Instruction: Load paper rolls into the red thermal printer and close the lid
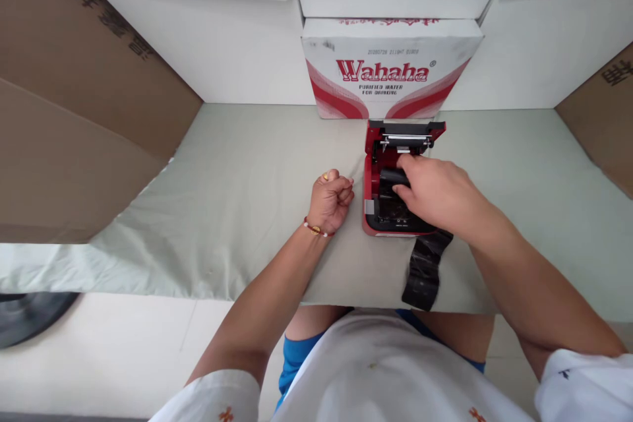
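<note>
A red and black label printer (368,217) sits on the cloth-covered table with its lid (405,126) raised. Inside it lies a black ribbon roll (392,177), and my right hand (438,188) reaches in from the right, thumb and fingers closed around the roll's right end. My palm hides part of the printer's interior. A loose length of black ribbon (424,270) trails out over the printer's front right corner and down the cloth towards the table edge. Just left of the printer, my left hand (332,201) rests on the cloth in a fist, apart from the machine.
Behind the printer stands a white and red Wahaha water carton (390,72), against stacked white boxes (237,46). Brown cardboard boxes flank the table on the left (74,112) and right (603,105). The pale green tablecloth (237,211) ends in front of my body.
</note>
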The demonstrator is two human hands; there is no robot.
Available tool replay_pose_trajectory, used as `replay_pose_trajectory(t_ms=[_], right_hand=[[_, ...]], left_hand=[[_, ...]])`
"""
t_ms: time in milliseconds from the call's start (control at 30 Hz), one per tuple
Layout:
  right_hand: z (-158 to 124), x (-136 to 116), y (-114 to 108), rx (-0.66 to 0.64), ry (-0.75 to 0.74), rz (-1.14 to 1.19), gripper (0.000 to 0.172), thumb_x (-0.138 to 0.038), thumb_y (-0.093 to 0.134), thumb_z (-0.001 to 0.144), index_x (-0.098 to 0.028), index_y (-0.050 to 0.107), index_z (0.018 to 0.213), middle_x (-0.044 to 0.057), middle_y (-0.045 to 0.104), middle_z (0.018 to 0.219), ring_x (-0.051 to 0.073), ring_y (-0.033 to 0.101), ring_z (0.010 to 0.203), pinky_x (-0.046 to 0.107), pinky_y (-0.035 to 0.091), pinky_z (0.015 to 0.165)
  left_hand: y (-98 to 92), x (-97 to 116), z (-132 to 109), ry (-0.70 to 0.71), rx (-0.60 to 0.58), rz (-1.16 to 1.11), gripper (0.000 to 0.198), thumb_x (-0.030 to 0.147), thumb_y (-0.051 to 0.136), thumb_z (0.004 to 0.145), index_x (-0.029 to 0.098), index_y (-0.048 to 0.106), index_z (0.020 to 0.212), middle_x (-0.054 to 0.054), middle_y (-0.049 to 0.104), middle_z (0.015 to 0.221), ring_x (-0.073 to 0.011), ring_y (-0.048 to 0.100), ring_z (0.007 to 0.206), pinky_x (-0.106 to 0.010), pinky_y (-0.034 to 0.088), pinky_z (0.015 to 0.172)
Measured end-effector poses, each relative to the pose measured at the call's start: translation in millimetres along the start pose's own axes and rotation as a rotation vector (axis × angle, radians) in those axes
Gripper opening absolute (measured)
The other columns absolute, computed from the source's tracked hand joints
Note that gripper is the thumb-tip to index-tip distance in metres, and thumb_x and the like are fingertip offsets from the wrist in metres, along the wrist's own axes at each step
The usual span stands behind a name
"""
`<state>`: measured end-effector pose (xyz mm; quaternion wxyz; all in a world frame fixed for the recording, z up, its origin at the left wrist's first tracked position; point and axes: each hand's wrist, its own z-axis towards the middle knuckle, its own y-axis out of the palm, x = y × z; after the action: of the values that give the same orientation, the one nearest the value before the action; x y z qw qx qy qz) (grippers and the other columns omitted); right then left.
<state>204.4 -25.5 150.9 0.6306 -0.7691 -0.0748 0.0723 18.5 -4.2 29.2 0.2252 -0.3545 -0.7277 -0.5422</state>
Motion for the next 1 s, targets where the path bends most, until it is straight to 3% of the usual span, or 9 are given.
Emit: replay_pose_trajectory(t_ms=[133,233,367,467,567,633,700,900,1000], right_hand=[[-52.8,32.4,-20.5,0.148,-0.061,0.400,0.030,-0.048,0.067,0.099,-0.029,0.074,0.121,0.005,0.081,0.095,0.026,0.074,0.074,0.039,0.053,0.067],[-87.7,82.3,-22.8,0.218,0.034,0.569,0.051,-0.078,0.067,0.093,-0.038,0.077,0.122,0.002,0.077,0.083,0.022,0.063,0.058,0.038,0.049,0.054],[-99.0,149.9,14.9,0.066,0.228,0.486,0.074,-0.096,0.063,0.083,-0.032,0.079,0.118,0.002,0.063,0.060,0.022,0.052,0.047,0.039,0.039,0.046],[-88.1,174.6,58.4,-0.052,0.243,0.452,0.065,-0.085,0.064,0.085,-0.027,0.080,0.110,0.003,0.065,0.059,0.025,0.059,0.053,0.040,0.045,0.053],[-81.6,168.3,86.7,0.035,0.242,0.384,0.048,-0.064,0.063,0.087,-0.025,0.081,0.107,0.011,0.082,0.092,0.030,0.074,0.075,0.045,0.057,0.071],[-83.8,150.5,93.6,0.162,0.233,0.365,0.048,-0.057,0.060,0.091,-0.023,0.081,0.117,0.015,0.082,0.119,0.032,0.077,0.089,0.048,0.060,0.083],[-88.2,127.6,96.8,0.228,0.191,0.384,0.046,-0.054,0.055,0.099,-0.024,0.080,0.125,0.013,0.080,0.128,0.029,0.078,0.092,0.047,0.061,0.086],[-92.2,83.0,108.1,-0.032,0.071,0.376,0.040,-0.033,0.061,0.099,-0.021,0.078,0.134,0.015,0.080,0.130,0.033,0.080,0.106,0.046,0.064,0.091],[-101.5,85.4,79.6,-0.093,-0.126,0.538,0.032,-0.033,0.063,0.101,-0.025,0.081,0.126,0.012,0.082,0.122,0.029,0.080,0.101,0.042,0.065,0.086]], left_hand=[[-0.4,0.7,1.5,0.001,-0.021,0.024,0.073,0.009,0.083,0.053,0.024,0.012,0.067,0.015,0.024,0.047,-0.0001,0.020,0.041,-0.019,0.018,0.041],[0.2,-0.8,1.1,-0.008,-0.049,0.060,0.071,0.011,0.084,0.051,0.023,0.015,0.064,0.014,0.028,0.046,-0.0004,0.022,0.041,-0.019,0.018,0.041],[2.1,-3.4,-0.5,-0.021,-0.052,0.121,0.066,0.013,0.084,0.053,0.023,0.020,0.063,0.014,0.030,0.048,-0.0009,0.024,0.042,-0.019,0.019,0.042],[2.5,-4.8,-0.9,-0.009,-0.063,0.149,0.062,0.012,0.083,0.054,0.023,0.023,0.063,0.013,0.033,0.051,-0.0011,0.028,0.044,-0.018,0.020,0.044],[1.8,-5.6,0.0,0.003,-0.073,0.155,0.060,0.012,0.083,0.054,0.022,0.025,0.063,0.013,0.033,0.052,-0.0017,0.031,0.046,-0.018,0.023,0.045],[1.3,-5.9,0.8,0.008,-0.074,0.157,0.058,0.012,0.082,0.055,0.022,0.026,0.063,0.012,0.033,0.052,-0.0021,0.032,0.046,-0.018,0.024,0.046],[1.2,-6.3,1.3,0.012,-0.073,0.165,0.056,0.012,0.081,0.055,0.022,0.027,0.062,0.012,0.034,0.052,-0.0023,0.032,0.046,-0.019,0.024,0.046],[2.7,-10.0,-0.5,0.026,-0.055,0.197,0.052,0.013,0.079,0.054,0.022,0.028,0.062,0.012,0.034,0.053,-0.0025,0.030,0.046,-0.019,0.023,0.047],[2.5,-13.1,-1.7,0.046,-0.039,0.194,0.051,0.014,0.080,0.057,0.022,0.029,0.063,0.012,0.033,0.054,-0.0027,0.029,0.046,-0.019,0.023,0.047]])
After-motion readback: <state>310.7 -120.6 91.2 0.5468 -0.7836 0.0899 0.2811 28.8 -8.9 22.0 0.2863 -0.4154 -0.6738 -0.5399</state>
